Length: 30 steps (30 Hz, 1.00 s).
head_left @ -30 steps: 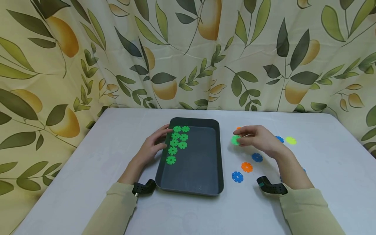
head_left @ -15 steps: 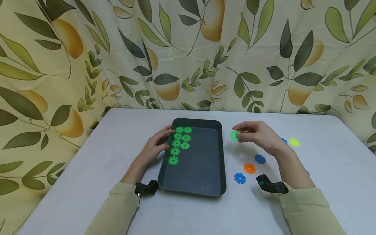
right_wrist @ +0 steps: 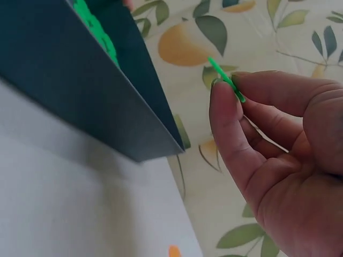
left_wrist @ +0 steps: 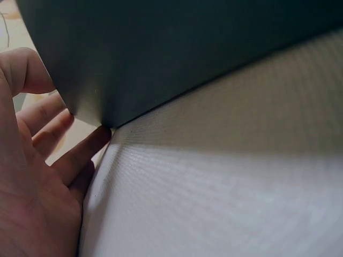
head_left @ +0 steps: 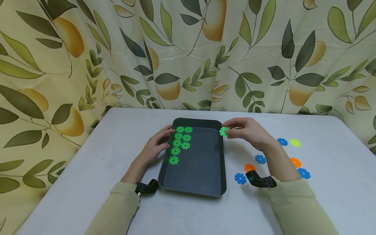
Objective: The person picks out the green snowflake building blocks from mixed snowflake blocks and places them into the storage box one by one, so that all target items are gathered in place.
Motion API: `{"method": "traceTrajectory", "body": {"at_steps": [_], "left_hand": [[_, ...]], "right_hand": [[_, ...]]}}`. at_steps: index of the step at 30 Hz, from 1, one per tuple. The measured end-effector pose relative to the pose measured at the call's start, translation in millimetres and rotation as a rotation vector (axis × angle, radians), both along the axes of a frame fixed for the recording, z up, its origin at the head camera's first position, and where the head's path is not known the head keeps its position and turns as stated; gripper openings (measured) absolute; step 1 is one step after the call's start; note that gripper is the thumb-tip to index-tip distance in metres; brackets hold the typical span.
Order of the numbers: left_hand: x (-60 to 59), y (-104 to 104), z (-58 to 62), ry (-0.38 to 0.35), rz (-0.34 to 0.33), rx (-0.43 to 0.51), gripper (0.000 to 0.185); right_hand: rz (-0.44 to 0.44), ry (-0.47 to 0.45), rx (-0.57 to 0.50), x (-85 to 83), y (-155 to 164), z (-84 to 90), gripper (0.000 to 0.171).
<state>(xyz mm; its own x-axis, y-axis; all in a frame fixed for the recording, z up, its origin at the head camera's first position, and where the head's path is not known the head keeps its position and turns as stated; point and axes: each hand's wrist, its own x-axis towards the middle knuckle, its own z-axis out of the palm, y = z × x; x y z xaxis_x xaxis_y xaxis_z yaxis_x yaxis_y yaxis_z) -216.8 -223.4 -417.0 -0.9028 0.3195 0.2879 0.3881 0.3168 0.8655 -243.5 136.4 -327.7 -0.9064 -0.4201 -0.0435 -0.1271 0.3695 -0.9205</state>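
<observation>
My right hand (head_left: 245,132) pinches a green notched plastic disc (head_left: 224,132) between thumb and fingertips, over the right rim of the dark grey tray (head_left: 202,163). The right wrist view shows this disc (right_wrist: 226,80) edge-on, raised above the tray wall. Several green notched discs (head_left: 177,143) lie in the tray along its left side, mostly in two columns. My left hand (head_left: 152,147) rests against the tray's left side with loosely bent fingers. In the left wrist view, its fingers (left_wrist: 80,155) touch the outer wall near a corner.
Right of the tray, loose discs lie on the white table (head_left: 188,215): several blue ones (head_left: 240,178), orange ones (head_left: 295,162) and a yellow one (head_left: 295,143). A leaf-and-fruit patterned curtain (head_left: 188,55) hangs behind the table. Both wrists wear black camera bands (head_left: 261,180).
My right hand has lifted the green disc off the table and carried it left to the tray's right rim. My left hand has stayed at the tray's left side.
</observation>
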Motion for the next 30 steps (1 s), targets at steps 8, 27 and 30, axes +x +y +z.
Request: {"method": "traceTrajectory", "body": {"at_steps": [8,27,30], "left_hand": [[-0.9,-1.3,0.1,0.003,-0.001,0.002,0.057],[-1.6,-1.0,0.3,0.015,-0.007,0.012,0.056],[-1.8,-1.0,0.0,0.018,-0.01,0.019,0.056]], "right_hand": [[0.041,-0.007,-0.024,-3.9,-23.0,-1.7,0.038],[0.094,-0.002,-0.018,-11.2,-65.1,-8.3,0.032],[0.121,-0.003,-0.017,-10.5,-73.0,-9.6,0.031]]}}
